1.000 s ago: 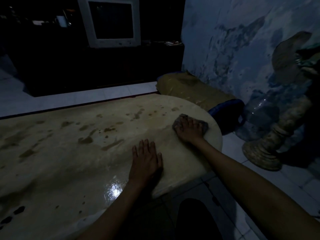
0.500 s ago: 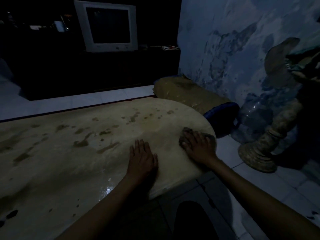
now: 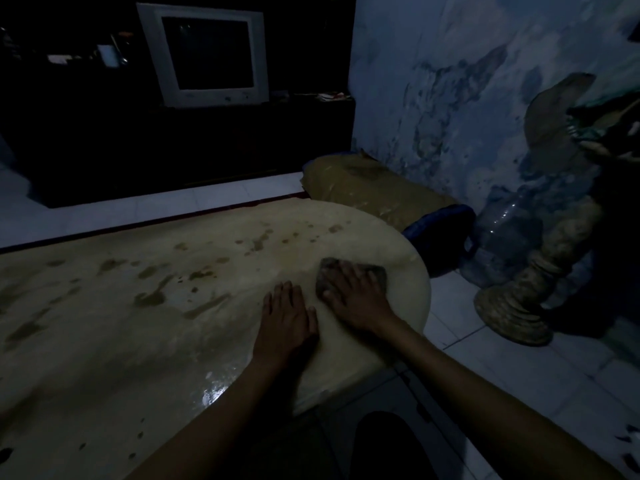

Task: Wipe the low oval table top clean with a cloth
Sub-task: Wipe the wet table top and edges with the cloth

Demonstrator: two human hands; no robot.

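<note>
Beyond the table's (image 3: 145,341) rounded right end, a cushion (image 3: 374,192), a water jug (image 3: 502,237) and a carved pedestal (image 3: 519,306) crowd the floor; a CRT monitor (image 3: 207,53) sits behind the far edge. The table's long axis runs left to right, with stains along the far side. The right hand (image 3: 356,296) presses the cloth (image 3: 377,273) flat near the right end, fingers spread. The left hand (image 3: 285,323) lies flat just beside it, fingers together, near the front edge.

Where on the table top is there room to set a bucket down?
The table top is bare left of the left hand, though stained. The right end is crowded: the right hand presses the cloth there.
</note>
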